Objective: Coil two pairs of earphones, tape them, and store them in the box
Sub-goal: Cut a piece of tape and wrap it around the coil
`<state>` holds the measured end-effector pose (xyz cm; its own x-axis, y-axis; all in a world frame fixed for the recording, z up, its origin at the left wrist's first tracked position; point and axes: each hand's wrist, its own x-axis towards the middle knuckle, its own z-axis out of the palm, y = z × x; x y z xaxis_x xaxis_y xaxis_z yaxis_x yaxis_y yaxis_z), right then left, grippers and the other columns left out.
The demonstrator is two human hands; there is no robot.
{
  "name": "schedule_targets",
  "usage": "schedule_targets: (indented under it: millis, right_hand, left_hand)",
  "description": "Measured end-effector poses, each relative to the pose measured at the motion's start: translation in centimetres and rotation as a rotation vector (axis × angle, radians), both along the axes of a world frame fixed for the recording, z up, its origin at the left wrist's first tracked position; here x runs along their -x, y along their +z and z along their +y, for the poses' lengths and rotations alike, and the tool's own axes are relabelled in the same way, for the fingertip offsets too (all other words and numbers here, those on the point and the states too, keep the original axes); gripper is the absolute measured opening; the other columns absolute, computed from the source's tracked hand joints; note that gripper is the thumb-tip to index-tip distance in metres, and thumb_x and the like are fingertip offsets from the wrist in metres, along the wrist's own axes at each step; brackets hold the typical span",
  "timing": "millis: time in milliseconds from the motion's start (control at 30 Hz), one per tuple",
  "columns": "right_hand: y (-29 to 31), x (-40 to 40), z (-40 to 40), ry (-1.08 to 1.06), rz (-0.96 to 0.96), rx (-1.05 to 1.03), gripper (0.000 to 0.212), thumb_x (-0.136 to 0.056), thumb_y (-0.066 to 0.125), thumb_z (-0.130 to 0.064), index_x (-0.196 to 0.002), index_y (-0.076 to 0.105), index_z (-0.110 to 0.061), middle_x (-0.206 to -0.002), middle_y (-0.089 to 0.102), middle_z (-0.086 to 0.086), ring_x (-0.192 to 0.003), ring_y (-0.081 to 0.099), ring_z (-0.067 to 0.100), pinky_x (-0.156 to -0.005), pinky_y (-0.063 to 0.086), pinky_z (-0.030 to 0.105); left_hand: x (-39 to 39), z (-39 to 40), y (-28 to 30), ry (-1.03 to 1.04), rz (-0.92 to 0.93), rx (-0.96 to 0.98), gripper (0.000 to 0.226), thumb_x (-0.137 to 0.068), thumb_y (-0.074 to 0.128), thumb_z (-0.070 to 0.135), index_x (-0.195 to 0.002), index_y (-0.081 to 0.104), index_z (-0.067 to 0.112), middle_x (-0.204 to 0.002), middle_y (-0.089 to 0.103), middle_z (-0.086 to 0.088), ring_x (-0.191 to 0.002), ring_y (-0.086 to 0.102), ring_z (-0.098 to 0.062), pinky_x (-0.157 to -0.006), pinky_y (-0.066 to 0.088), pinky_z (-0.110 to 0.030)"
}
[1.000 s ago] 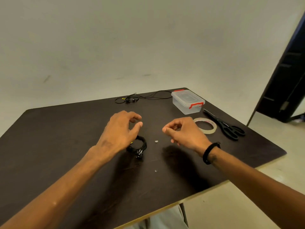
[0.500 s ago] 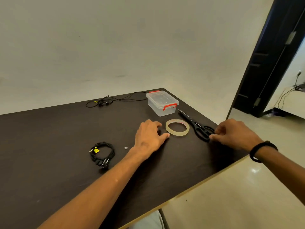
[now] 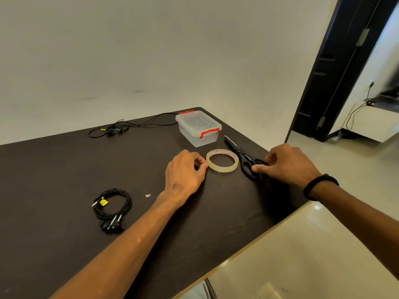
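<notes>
One pair of black earphones (image 3: 114, 207) lies coiled on the dark table (image 3: 54, 169), at the front left, with a yellow tag by its plug. A second black pair (image 3: 112, 129) lies loose and uncoiled at the table's far edge. The clear plastic box (image 3: 198, 128) with red clasps stands at the far right, its lid on. In front of it lies the clear tape roll (image 3: 222, 168). My left hand (image 3: 184, 171) pinches the roll's left rim with thumb and curled fingers. My right hand (image 3: 287, 164) grips the handles of the black scissors (image 3: 239, 151) just right of the roll.
A tiny white scrap (image 3: 148, 195) lies on the table between the coiled earphones and my left forearm. The table's right edge runs diagonally close under my right wrist, with tiled floor (image 3: 323, 244) beyond. A dark door frame (image 3: 336, 67) stands at the right.
Both hands left the coiled earphones and moved right. The left hand went from lying flat beside the tape roll to curling its fingers on the rim; the right hand closed on the scissors' handles.
</notes>
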<state>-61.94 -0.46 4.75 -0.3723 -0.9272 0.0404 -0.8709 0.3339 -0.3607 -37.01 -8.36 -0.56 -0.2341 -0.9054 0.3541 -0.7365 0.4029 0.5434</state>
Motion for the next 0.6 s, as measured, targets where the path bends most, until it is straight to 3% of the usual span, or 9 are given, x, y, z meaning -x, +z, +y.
schedule_targets:
  millis: [67, 200, 300, 467, 533, 600]
  right_hand:
    - [0.4, -0.7, -0.2, -0.017, 0.009, -0.032, 0.043, -0.079, 0.085, -0.055, -0.081, 0.073, -0.014, -0.081, 0.072, 0.007, -0.080, 0.067, 0.023, -0.076, 0.061, 0.045]
    - [1.2, -1.7, -0.9, -0.024, 0.084, -0.134, 0.043, -0.079, 0.088, -0.050, -0.085, 0.072, -0.010, -0.082, 0.072, 0.008, -0.079, 0.068, 0.025, -0.060, 0.053, 0.033]
    - [1.8, -2.2, -1.6, -0.034, 0.083, -0.206, 0.042, -0.083, 0.085, -0.046, -0.086, 0.066, -0.009, -0.076, 0.071, 0.009, -0.066, 0.069, 0.022, -0.051, 0.051, 0.027]
    - [2.2, -2.4, -2.5, -0.064, 0.142, -0.302, 0.042, -0.083, 0.083, -0.048, -0.082, 0.060, -0.013, -0.081, 0.063, 0.006, -0.071, 0.058, 0.018, -0.053, 0.043, 0.026]
    - [2.7, -2.1, -2.3, -0.116, -0.061, -0.305, 0.041, -0.082, 0.084, -0.049, -0.080, 0.066, -0.012, -0.078, 0.065, 0.006, -0.066, 0.055, 0.017, -0.051, 0.041, 0.026]
    - [3.0, -2.1, -1.7, -0.189, -0.452, -0.164, 0.042, -0.078, 0.089, -0.046, -0.080, 0.070, -0.008, -0.073, 0.063, 0.008, -0.065, 0.052, 0.018, -0.052, 0.044, 0.026]
  left_hand:
    - [0.0, 0.0, 0.0, -0.002, 0.006, 0.000, 0.009, -0.093, 0.070, 0.036, -0.096, 0.076, 0.029, -0.098, 0.064, 0.009, -0.086, 0.063, -0.010, -0.076, 0.052, -0.031]
    - [-0.4, -0.1, -0.2, 0.001, 0.053, -0.018, 0.008, -0.093, 0.069, 0.031, -0.093, 0.074, 0.025, -0.098, 0.064, 0.006, -0.083, 0.063, -0.011, -0.075, 0.053, -0.030]
    - [-0.6, -0.2, -0.4, 0.002, 0.113, -0.054, 0.006, -0.092, 0.070, 0.029, -0.090, 0.073, 0.024, -0.097, 0.065, 0.005, -0.081, 0.064, -0.011, -0.075, 0.055, -0.029]
    - [-1.0, -0.2, -0.4, -0.031, 0.192, -0.056, 0.013, -0.088, 0.072, 0.030, -0.077, 0.066, 0.029, -0.085, 0.063, 0.010, -0.070, 0.061, -0.006, -0.063, 0.046, -0.018]
    - [-1.1, 0.0, -0.3, -0.059, 0.218, -0.045, 0.017, -0.087, 0.074, 0.031, -0.074, 0.064, 0.031, -0.081, 0.062, 0.013, -0.069, 0.060, -0.004, -0.061, 0.044, -0.016]
    - [-1.1, 0.3, -0.2, -0.097, 0.237, -0.046, 0.017, -0.087, 0.075, 0.029, -0.075, 0.064, 0.030, -0.080, 0.064, 0.012, -0.070, 0.063, -0.005, -0.063, 0.049, -0.017]
